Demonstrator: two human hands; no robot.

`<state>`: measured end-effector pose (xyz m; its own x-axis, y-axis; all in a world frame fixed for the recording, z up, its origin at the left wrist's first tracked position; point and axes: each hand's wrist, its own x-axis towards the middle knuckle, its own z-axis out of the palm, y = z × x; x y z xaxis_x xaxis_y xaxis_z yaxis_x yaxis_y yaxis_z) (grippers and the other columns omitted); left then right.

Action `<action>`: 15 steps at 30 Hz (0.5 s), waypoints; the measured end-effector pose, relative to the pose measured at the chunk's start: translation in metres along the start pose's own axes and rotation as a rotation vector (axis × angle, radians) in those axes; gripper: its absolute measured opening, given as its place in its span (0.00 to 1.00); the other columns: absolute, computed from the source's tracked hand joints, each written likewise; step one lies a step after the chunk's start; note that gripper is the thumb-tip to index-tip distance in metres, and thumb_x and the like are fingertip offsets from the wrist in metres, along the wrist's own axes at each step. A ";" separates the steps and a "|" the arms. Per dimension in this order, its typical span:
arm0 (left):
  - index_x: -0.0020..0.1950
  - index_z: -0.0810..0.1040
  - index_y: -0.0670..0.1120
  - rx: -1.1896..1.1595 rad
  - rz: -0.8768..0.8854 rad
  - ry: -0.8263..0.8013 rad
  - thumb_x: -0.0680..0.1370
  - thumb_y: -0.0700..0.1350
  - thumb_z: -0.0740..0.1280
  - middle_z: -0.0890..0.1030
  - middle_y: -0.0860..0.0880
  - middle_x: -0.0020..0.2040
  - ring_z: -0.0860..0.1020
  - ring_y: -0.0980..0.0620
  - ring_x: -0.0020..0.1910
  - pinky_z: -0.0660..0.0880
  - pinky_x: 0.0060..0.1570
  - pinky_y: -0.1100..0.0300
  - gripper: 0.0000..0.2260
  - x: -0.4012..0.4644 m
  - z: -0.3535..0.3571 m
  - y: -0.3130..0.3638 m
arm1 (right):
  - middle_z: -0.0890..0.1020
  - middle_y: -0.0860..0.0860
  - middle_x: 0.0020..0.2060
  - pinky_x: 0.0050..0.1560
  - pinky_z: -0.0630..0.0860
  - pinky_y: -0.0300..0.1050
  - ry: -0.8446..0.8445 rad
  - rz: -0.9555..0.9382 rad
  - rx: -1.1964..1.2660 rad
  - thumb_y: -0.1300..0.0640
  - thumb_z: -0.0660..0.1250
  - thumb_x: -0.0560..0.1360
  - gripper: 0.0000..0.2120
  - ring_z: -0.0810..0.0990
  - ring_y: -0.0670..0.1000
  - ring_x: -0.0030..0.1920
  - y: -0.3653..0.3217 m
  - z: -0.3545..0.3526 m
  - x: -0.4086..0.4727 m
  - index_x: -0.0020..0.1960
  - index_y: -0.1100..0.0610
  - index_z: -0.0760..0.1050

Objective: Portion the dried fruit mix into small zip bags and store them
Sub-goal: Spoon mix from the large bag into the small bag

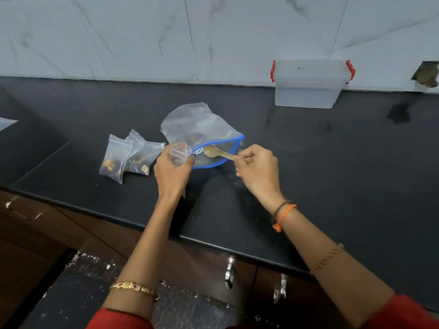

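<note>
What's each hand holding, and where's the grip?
Left hand grips a small zip bag near its open mouth. Right hand pinches the spoon by its handle end, bowl inside the large bag.

White block lettering runs along the blue zip band of the large clear bag (202,129) lying on the black countertop (332,162) — only a fragment shows, roughly "IDI", and the left hand (172,170) at the bag's 8 o'clock covers the rest, so the word cannot be read in full. At 2 o'clock from the bag, a small dark mark sits on the lid of the clear storage box (310,83) with red clips — too faint to make out as a number or letter.
</note>
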<state>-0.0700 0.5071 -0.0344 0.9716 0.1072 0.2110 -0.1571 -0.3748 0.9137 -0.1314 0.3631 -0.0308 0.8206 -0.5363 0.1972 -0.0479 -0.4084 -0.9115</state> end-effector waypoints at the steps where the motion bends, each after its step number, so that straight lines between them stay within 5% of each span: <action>1: 0.56 0.77 0.45 -0.014 0.000 -0.008 0.71 0.40 0.69 0.78 0.50 0.45 0.75 0.51 0.45 0.72 0.49 0.60 0.14 0.001 0.000 0.000 | 0.82 0.57 0.36 0.42 0.75 0.47 -0.015 -0.095 -0.149 0.61 0.64 0.75 0.06 0.81 0.57 0.39 -0.003 0.009 0.001 0.39 0.58 0.74; 5: 0.51 0.76 0.48 -0.089 0.012 -0.042 0.71 0.39 0.70 0.78 0.52 0.43 0.76 0.55 0.42 0.71 0.44 0.65 0.11 0.005 -0.001 0.000 | 0.80 0.62 0.48 0.40 0.67 0.49 -0.155 -0.273 -0.591 0.58 0.55 0.80 0.11 0.78 0.64 0.49 -0.009 0.043 0.008 0.56 0.64 0.70; 8: 0.47 0.75 0.52 -0.180 0.022 -0.064 0.71 0.37 0.70 0.79 0.54 0.43 0.78 0.57 0.43 0.74 0.44 0.67 0.11 0.011 -0.003 -0.004 | 0.80 0.62 0.48 0.39 0.63 0.47 -0.225 -0.288 -0.640 0.59 0.55 0.80 0.13 0.78 0.64 0.49 -0.005 0.054 0.008 0.60 0.64 0.69; 12: 0.44 0.74 0.54 -0.271 0.024 -0.088 0.71 0.35 0.70 0.78 0.56 0.41 0.78 0.63 0.40 0.74 0.42 0.71 0.14 0.020 -0.007 -0.005 | 0.82 0.58 0.41 0.36 0.66 0.43 -0.230 -0.233 -0.370 0.58 0.63 0.77 0.07 0.78 0.57 0.42 -0.003 0.051 0.003 0.46 0.62 0.76; 15: 0.44 0.74 0.53 -0.307 0.036 -0.138 0.71 0.33 0.69 0.78 0.55 0.41 0.78 0.64 0.40 0.75 0.46 0.67 0.14 0.026 -0.008 -0.005 | 0.79 0.51 0.29 0.33 0.70 0.37 -0.264 -0.010 -0.059 0.59 0.68 0.73 0.09 0.75 0.48 0.32 -0.008 0.060 -0.001 0.34 0.57 0.75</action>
<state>-0.0457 0.5196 -0.0311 0.9759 -0.0345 0.2154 -0.2175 -0.0794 0.9728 -0.0973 0.4111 -0.0453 0.9409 -0.3242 0.0978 -0.0663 -0.4594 -0.8857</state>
